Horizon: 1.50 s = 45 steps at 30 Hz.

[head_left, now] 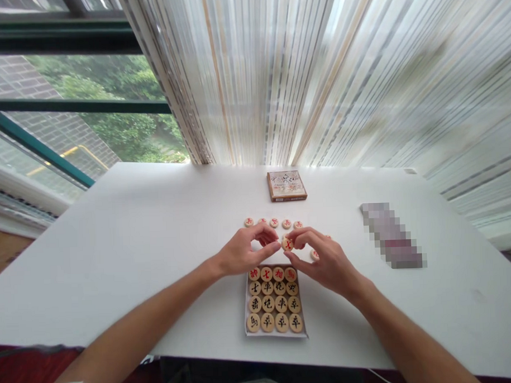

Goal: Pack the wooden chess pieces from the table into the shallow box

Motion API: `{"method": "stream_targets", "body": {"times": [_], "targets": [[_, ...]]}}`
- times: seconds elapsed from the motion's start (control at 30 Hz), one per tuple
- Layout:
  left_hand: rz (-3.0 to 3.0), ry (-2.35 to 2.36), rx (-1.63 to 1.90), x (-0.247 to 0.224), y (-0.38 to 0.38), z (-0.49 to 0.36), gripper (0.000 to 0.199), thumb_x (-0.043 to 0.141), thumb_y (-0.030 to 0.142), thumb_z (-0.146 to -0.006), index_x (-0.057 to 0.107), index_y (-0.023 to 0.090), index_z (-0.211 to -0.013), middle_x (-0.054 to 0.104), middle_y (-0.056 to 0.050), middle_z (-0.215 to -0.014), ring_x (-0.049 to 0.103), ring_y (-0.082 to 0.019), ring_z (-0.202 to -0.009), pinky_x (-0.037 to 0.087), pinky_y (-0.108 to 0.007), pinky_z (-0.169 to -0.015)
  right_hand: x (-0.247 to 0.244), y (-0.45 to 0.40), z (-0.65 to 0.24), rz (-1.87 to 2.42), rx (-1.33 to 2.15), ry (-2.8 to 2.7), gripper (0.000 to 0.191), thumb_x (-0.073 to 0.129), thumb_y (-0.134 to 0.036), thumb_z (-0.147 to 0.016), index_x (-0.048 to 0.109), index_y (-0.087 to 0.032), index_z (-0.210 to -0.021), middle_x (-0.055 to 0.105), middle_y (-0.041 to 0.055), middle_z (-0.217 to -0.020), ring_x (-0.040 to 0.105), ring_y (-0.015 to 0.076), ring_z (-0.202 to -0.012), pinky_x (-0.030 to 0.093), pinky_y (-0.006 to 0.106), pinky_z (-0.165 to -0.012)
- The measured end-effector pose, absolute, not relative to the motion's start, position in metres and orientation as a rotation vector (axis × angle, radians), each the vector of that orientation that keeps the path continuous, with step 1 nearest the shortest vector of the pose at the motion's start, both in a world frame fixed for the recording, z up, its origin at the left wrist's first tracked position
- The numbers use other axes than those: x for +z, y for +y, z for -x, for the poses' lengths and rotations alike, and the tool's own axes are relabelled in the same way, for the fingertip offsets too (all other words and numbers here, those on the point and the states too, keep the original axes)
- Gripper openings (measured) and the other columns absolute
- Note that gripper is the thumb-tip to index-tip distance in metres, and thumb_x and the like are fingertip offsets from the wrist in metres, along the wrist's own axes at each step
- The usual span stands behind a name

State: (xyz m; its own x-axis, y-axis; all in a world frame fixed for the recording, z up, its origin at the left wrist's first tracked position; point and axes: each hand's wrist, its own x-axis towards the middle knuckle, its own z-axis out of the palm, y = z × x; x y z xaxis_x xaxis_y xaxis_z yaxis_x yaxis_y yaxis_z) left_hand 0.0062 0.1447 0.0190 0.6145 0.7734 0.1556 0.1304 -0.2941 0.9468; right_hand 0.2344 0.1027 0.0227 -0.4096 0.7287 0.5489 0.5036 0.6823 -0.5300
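Between the thumb and fingers of my right hand [327, 261] is a round wooden Chinese chess piece [287, 244] with a red character. My left hand [241, 250] is just left of it, thumb and fingers apart and curved, with nothing visible in them; its thumb tip comes close to the piece. Below both hands lies an open box tray [246, 314] of Chinese chess pieces. Its top row has red characters [278, 274], the rows under it black ones [280, 304]. Beyond my hands runs a row of several red pieces [274, 222]. My right hand partly hides another piece [314, 255].
A flat box lid [287, 186] with printed characters lies farther back on the white table [176, 216]. A blurred-out object [393, 236] sits to the right. Striped curtains [251, 74] hang behind the table, beside a window [122, 101] at the left.
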Motion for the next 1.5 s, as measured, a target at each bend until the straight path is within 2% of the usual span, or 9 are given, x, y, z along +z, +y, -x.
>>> {"method": "stream_targets", "body": {"times": [0.1,0.4,0.53,0.7,0.93,1.1,1.5], "targets": [[-1.723,0.772,0.789,0.022,0.128,-0.008,0.024,0.065,0.035,-0.094,0.063,0.014,-0.107,0.07,-0.007,-0.098,0.068,-0.018,-0.09,0.057,-0.033,-0.087,0.02,0.098,-0.227,0.86,0.378,-2.115,0.014,0.066,-0.017,-0.092,0.054,-0.023,-0.093,0.069,0.0071,-0.106,0.07,0.018,-0.092,0.06,0.03,-0.075],[-1.597,0.784,0.816,0.016,0.117,-0.001,0.021,0.062,0.033,-0.097,0.061,0.014,-0.106,0.07,-0.006,-0.095,0.069,-0.015,-0.085,0.057,-0.029,-0.081,0.018,0.091,-0.219,0.816,0.455,-2.107,0.015,0.066,-0.015,-0.093,0.059,-0.022,-0.104,0.067,0.0082,-0.11,0.07,0.0177,-0.096,0.062,0.029,-0.08],[-1.677,0.764,0.815,0.014,0.118,0.003,0.02,0.063,0.031,-0.096,0.063,0.014,-0.108,0.07,-0.006,-0.098,0.067,-0.015,-0.088,0.056,-0.029,-0.083,0.017,0.092,-0.218,0.838,0.49,-2.091,0.014,0.066,-0.016,-0.093,0.059,-0.022,-0.103,0.068,0.0073,-0.108,0.07,0.018,-0.096,0.061,0.031,-0.082],[-1.748,0.699,0.805,0.016,0.116,0.008,0.029,0.07,0.026,-0.091,0.062,0.015,-0.117,0.068,-0.008,-0.106,0.065,-0.015,-0.088,0.056,-0.029,-0.083,0.016,0.092,-0.217,0.85,0.51,-2.043,0.017,0.069,-0.016,-0.091,0.06,-0.022,-0.102,0.069,0.0075,-0.11,0.07,0.0192,-0.1,0.061,0.034,-0.087],[-1.767,0.696,0.826,0.016,0.116,0.009,0.027,0.067,0.022,-0.093,0.062,0.014,-0.118,0.069,-0.008,-0.106,0.064,-0.015,-0.09,0.056,-0.029,-0.085,0.016,0.09,-0.218,0.849,0.56,-2.045,0.025,0.069,-0.014,-0.091,0.059,-0.023,-0.112,0.069,0.0073,-0.113,0.069,0.0187,-0.104,0.061,0.032,-0.09],[-1.769,0.676,0.829,0.016,0.117,0.009,0.027,0.064,0.021,-0.094,0.061,0.014,-0.12,0.069,-0.009,-0.106,0.065,-0.016,-0.091,0.056,-0.03,-0.086,0.015,0.091,-0.218,0.846,0.569,-2.035,0.026,0.068,-0.014,-0.092,0.059,-0.024,-0.114,0.071,0.0069,-0.113,0.07,0.0194,-0.105,0.06,0.035,-0.093],[-1.777,0.696,0.833,0.015,0.117,0.01,0.026,0.065,0.026,-0.094,0.062,0.014,-0.116,0.069,-0.009,-0.104,0.065,-0.017,-0.09,0.056,-0.031,-0.085,0.016,0.091,-0.215,0.849,0.552,-1.999,0.028,0.071,-0.014,-0.09,0.061,-0.023,-0.115,0.071,0.0064,-0.106,0.069,0.0189,-0.096,0.061,0.034,-0.084]]}}
